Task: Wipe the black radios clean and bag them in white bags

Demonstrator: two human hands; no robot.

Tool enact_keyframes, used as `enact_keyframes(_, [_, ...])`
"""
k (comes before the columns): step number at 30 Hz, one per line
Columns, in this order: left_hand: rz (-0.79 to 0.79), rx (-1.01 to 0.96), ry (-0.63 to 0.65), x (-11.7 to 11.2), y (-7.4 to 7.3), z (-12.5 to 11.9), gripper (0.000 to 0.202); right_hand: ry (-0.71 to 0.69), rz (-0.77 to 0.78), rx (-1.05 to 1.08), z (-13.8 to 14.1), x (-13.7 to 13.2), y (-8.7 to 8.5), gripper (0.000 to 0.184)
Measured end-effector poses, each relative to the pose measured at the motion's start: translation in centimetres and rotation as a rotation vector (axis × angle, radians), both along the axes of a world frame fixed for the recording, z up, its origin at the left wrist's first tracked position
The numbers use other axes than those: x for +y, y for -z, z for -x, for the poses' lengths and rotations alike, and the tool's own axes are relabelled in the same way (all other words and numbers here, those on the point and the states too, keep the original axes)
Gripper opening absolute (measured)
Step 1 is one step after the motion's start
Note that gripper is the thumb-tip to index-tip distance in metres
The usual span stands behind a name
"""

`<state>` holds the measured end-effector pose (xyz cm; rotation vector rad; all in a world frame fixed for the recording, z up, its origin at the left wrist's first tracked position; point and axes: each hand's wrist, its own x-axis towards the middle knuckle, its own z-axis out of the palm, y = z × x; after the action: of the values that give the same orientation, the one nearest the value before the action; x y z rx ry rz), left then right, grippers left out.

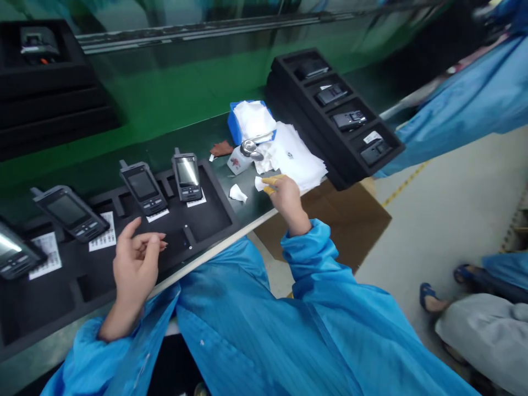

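Note:
My right hand (287, 199), with yellow finger cots on its fingers, pinches a small piece of white wipe (259, 183) over the table. Close by lie another crumpled wipe (238, 193) and a white dispenser bottle (240, 160) with a metal top. My left hand (138, 261) hovers above a black foam tray (214, 214), fingers loosely bent and apart, holding nothing. Several handheld devices with stub antennas rest along that tray, among them one handheld device (187, 177) with a bright reflection on its screen. White barcode labels (103, 232) stick out beneath them.
A blue box (235, 125) of white wipes stands behind the bottle, beside a stack of white sheets (299, 159). Stacked black foam trays (342, 148) hold more devices at right; others (53, 104) stand at upper left. An open cardboard box (330, 225) sits below the table edge. Other people are at right.

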<state>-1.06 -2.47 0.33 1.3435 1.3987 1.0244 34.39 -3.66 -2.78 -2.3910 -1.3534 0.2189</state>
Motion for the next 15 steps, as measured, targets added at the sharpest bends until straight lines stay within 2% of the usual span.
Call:
enact_keyframes(2, [-0.011,0.036,0.059,0.0,0.3,-0.7,0.046,-0.008,0.05,-0.011,0.7,0.0,0.4,0.028])
enact_keyframes(5, [-0.148,0.191,0.139,0.2,0.9,-1.2,0.035,-0.071,0.081,-0.016,2.7,-0.1,-0.5,0.03])
enact_keyframes(8, [-0.363,0.361,0.235,0.8,1.7,-2.0,0.021,-0.316,-0.051,-0.013,5.0,1.2,-2.3,0.034])
enact_keyframes(11, [-0.48,0.476,0.404,1.8,3.0,-3.4,0.026,-0.614,-0.21,-0.066,7.6,5.2,-3.3,0.036])
enact_keyframes(15, [-0.525,0.681,0.538,2.6,4.3,-4.9,0.037,-0.754,-0.233,-0.209,10.6,10.9,-2.9,0.038])
